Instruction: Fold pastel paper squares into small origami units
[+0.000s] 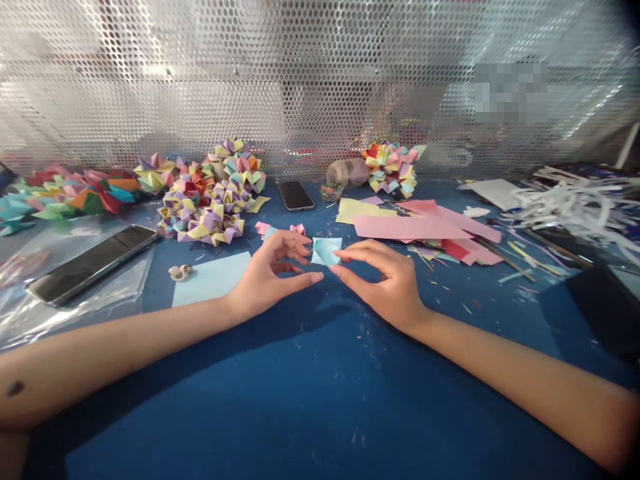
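Note:
A small light blue paper square (326,251) is pinched at its right edge between the thumb and forefinger of my right hand (387,280). My left hand (275,270) is just left of the square, fingers curved and thumb apart, with nothing between them. Behind my left hand lie small pink folded pieces (298,230). A light blue sheet (213,280) lies flat beside my left wrist, with a small ring-like item (181,272) at its left edge.
Folded paper clusters (205,207) stand at the back left, another (395,170) at back centre. Phones lie at left (95,263) and back (295,195). Pink paper strips (413,227) are right of centre; white shreds (580,203) pile at far right. A perforated metal panel (320,80) rises behind.

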Demonstrator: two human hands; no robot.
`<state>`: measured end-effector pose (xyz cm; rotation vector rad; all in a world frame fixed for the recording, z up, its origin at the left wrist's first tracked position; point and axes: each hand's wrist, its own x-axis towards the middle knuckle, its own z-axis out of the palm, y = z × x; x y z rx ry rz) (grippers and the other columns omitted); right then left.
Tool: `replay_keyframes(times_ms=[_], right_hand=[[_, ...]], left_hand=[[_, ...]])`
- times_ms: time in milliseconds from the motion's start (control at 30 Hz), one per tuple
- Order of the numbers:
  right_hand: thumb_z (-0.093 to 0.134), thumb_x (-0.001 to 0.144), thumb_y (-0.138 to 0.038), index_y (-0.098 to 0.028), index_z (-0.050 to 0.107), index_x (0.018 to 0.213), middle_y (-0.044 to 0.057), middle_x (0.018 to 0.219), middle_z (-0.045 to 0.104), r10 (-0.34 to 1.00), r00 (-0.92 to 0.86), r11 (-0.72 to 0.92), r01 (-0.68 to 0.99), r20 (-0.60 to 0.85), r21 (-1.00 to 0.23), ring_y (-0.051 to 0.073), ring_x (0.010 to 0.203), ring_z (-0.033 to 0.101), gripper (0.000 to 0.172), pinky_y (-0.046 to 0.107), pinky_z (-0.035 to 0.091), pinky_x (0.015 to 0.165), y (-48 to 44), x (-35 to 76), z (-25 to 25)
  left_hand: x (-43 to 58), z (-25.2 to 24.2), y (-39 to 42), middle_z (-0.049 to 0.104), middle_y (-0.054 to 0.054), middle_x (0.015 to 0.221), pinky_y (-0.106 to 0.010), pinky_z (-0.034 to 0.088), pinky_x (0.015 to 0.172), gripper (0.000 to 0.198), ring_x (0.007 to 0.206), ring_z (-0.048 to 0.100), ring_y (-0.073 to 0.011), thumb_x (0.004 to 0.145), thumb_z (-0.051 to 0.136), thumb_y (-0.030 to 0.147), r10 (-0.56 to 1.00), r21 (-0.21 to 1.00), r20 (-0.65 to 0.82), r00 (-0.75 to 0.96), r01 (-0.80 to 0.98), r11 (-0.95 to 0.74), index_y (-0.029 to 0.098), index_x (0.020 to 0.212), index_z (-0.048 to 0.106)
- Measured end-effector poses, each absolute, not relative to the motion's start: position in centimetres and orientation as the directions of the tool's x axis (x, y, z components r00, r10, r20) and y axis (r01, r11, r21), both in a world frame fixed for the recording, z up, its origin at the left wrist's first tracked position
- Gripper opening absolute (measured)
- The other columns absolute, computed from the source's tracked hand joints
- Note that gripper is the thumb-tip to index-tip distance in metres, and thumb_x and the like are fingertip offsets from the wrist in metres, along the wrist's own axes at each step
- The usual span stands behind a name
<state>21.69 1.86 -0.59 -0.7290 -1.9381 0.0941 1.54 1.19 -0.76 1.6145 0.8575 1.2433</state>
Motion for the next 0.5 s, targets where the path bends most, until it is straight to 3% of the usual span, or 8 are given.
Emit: replay_keyframes(times_ms=[133, 500], right_hand=[[0.066, 0.079, -0.020, -0.022, 0.070, 0.091, 0.004, 0.086, 0.069, 0.533, -0.316, 0.823, 0.410, 0.785, -0.394, 0.016, 0.077, 0.064, 0.012, 0.032, 0.053, 0.070, 1.81, 21.62, -0.60], [0.066, 0.078, -0.017, -0.021, 0.069, 0.092, 0.005, 0.086, 0.068, 0.499, -0.350, 0.850, 0.377, 0.793, -0.368, 0.016, 0.078, 0.064, 0.015, 0.032, 0.053, 0.070, 1.72, 21.70, -0.75]], left_hand=[[1.53, -0.61, 1.08, 0.058, -0.003, 0.092, -0.024, 0.050, 0.071, 0.027, 0.084, 0.058, -0.0129, 0.071, 0.075, 0.027, 0.917, 0.947, 0.284, 0.279, 0.067, -0.314, 0.016, 0.086, 0.054], [1.52, -0.51, 1.24, 0.059, -0.001, 0.090, -0.022, 0.050, 0.070, 0.028, 0.082, 0.059, -0.0115, 0.069, 0.077, 0.025, 0.925, 0.955, 0.266, 0.271, 0.055, -0.290, 0.016, 0.084, 0.055]])
